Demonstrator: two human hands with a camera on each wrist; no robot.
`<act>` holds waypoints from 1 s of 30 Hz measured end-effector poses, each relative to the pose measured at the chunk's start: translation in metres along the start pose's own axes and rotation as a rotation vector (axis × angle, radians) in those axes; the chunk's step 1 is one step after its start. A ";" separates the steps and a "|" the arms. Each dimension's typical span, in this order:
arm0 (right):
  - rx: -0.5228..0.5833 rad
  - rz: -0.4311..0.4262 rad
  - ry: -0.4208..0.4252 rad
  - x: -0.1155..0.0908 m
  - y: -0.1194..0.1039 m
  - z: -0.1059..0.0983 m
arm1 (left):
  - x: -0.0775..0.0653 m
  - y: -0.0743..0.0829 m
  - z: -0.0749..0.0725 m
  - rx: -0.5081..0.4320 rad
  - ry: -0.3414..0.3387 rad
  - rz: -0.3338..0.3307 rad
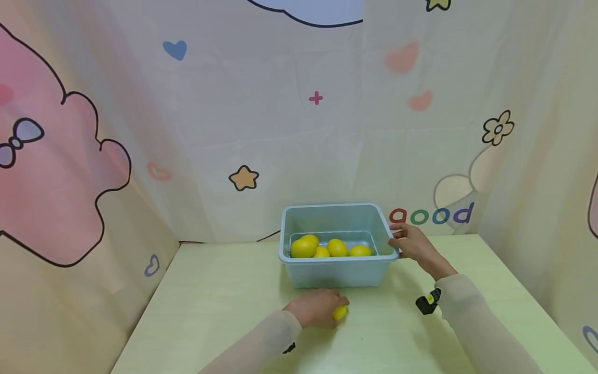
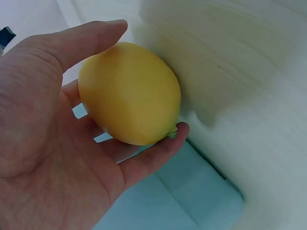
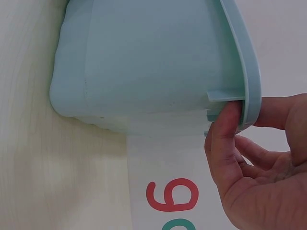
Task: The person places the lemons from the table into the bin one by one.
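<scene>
My left hand point(image 1: 316, 309) is low over the table in front of the bin, holding a yellow lemon point(image 2: 129, 93) between thumb and fingers. One fingertip touches the lemon's green-tipped end in the left wrist view. A light blue plastic bin point(image 1: 336, 272) stands at the back of the table. Inside it lie several yellow lemons point(image 1: 337, 248), grouped mostly toward the left. At the bin's right side, my right hand point(image 1: 416, 248) pinches the rim point(image 3: 253, 81), with a finger tucked under the lip.
The pale wooden table point(image 1: 224, 291) extends on both sides of the bin. Close behind the bin hangs a printed curtain point(image 1: 280, 119) with hearts, stars and coloured letters. More curtain point(image 1: 537, 171) encloses the right side.
</scene>
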State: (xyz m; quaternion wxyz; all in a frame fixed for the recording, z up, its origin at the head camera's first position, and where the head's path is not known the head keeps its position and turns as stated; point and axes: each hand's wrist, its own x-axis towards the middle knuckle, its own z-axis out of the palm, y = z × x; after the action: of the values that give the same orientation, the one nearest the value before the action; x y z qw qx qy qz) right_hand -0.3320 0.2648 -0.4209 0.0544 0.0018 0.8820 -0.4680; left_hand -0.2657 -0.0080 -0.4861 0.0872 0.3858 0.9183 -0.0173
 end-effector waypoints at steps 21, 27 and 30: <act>0.000 0.010 -0.002 0.000 -0.001 -0.001 | -0.004 0.003 -0.003 -0.005 -0.052 0.015; 0.013 0.013 -0.020 -0.001 -0.001 -0.001 | -0.006 0.005 -0.007 0.018 -0.046 0.026; 0.011 0.004 -0.020 -0.001 -0.002 -0.002 | -0.007 0.006 -0.009 0.033 -0.029 0.024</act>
State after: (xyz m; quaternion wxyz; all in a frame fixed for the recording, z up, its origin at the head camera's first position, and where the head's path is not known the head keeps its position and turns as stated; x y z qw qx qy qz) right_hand -0.3316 0.2652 -0.4181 0.0643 -0.0008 0.8788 -0.4728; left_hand -0.2584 -0.0078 -0.4755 0.0945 0.3981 0.9117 -0.0371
